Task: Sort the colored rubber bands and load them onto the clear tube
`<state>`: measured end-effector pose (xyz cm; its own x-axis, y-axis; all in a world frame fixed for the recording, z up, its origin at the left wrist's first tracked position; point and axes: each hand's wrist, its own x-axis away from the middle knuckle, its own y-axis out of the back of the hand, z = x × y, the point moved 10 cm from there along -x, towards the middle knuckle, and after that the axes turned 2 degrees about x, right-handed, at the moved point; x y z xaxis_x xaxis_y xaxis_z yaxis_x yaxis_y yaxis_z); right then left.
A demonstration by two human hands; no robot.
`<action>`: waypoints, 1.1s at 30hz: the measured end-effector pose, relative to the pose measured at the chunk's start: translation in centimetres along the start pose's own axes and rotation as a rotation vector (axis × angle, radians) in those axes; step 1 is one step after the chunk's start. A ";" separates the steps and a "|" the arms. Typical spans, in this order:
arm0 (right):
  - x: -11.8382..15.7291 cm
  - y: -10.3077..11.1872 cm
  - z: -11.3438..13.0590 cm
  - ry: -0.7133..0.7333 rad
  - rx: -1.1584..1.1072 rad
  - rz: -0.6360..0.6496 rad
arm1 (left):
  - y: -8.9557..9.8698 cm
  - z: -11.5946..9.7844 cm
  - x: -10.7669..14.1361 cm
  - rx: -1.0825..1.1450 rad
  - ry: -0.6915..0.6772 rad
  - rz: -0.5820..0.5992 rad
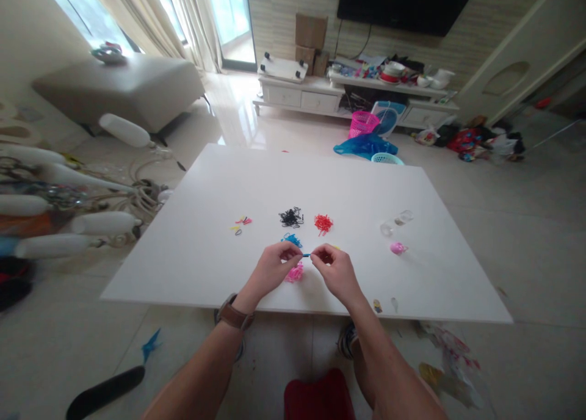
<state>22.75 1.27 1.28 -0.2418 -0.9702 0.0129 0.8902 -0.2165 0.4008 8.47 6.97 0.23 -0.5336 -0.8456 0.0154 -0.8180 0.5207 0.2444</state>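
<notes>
My left hand (273, 266) and my right hand (336, 272) meet above the white table, each pinching one end of a small blue rubber band (306, 255) stretched between the fingertips. Just beyond the fingers lies a heap of blue rubber bands (292, 240). Below my left hand, a pink heap (294, 274) is partly covered by it. Farther out sit a black heap (292, 217) and a red heap (323, 224). A bit of yellow (336, 248) peeks out behind my right hand. To the left, a few mixed-colour bands (242, 223) lie scattered.
On the table's (196, 267) right side are a pink object (398, 248) and clear plastic pieces (403, 217). Near its front edge lies a small yellow figure (377, 306). Baskets and a blue bag (366, 145) are on the floor beyond; a red stool (319, 398) is below me.
</notes>
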 end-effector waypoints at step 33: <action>-3.7 -5.0 -4.3 -0.012 0.490 0.022 | 6.4 2.4 -0.9 0.139 0.040 -0.278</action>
<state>20.84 5.45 -4.71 -0.2324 -0.9720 0.0357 0.6095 -0.1169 0.7841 3.19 11.36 -0.52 -0.2787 -0.9604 0.0056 -0.9544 0.2776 0.1101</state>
